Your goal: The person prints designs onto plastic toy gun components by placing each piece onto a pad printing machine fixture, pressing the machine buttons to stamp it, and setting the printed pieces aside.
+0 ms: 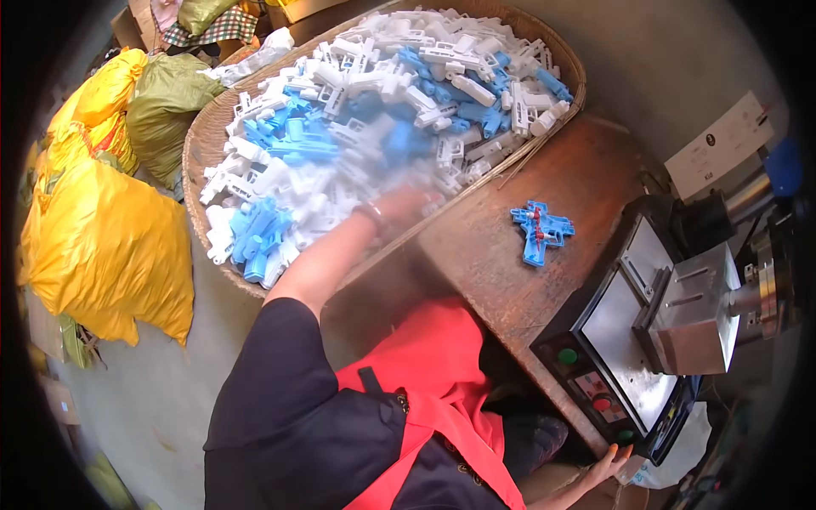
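My left hand (406, 208) is at the near edge of a big oval wicker basket (197, 161), smeared by motion. I cannot make out whether its fingers hold anything. White plastic toy guns (442, 53) and blue ones (293, 140) fill the basket; those in front of the hand are blurred too. On the wooden table lie blue toy gun pieces (534, 246) with small red parts in them. My right hand (610, 466) is low on the right, its fingers stretched out at the front corner of a bench press machine (625, 340), beside a green button (626, 435).
The press has a metal block (693, 310) above its flat plate, with another green button (567, 356) and a red one on its front. Yellow sacks (110, 246) and an olive sack (170, 106) stand left of the basket. A white plastic bag (680, 455) is under the machine.
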Motion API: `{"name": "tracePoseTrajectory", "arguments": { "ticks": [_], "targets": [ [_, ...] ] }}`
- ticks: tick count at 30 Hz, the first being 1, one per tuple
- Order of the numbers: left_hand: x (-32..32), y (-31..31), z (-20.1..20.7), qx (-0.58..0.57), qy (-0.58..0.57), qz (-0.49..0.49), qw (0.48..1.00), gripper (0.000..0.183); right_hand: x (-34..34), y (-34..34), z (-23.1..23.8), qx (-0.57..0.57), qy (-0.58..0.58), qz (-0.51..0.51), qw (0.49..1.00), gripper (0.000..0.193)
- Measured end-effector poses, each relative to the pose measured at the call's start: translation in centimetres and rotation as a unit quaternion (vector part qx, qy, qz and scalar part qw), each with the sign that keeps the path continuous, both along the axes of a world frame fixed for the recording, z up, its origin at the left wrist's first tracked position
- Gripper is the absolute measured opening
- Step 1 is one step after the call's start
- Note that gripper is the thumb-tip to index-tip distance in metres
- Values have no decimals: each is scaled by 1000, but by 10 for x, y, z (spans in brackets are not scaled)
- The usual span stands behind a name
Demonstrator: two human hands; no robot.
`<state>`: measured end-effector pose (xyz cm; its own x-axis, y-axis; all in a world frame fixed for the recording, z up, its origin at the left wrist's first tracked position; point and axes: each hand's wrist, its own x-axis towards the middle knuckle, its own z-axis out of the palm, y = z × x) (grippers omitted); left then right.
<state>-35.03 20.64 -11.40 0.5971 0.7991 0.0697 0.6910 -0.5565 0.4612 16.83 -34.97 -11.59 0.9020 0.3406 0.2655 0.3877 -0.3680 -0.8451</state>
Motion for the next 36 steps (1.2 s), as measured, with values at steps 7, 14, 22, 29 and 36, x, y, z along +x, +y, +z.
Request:
{"name": "tracePoseTrajectory", "arguments": {
  "ticks": [7,14,22,29,36],
  "targets": [
    [19,15,15,-102,-31,-73,992,46,-17,5,12,21,16,-58,998,51],
    [105,-71,143,-124,-436,-16,891,44,-39,47,81,2,-66,-3,998,37],
    [297,-132,193,-367,-308,-294,827,61,47,168,78,6,-222,163,961,36],
    [320,-158,144,17,-252,-257,933,57,67,221,84,106,-205,141,963,30],
    [291,-207,127,136,-252,-259,922,49,-5,112,156,106,-318,-141,932,40]
  ]
}}
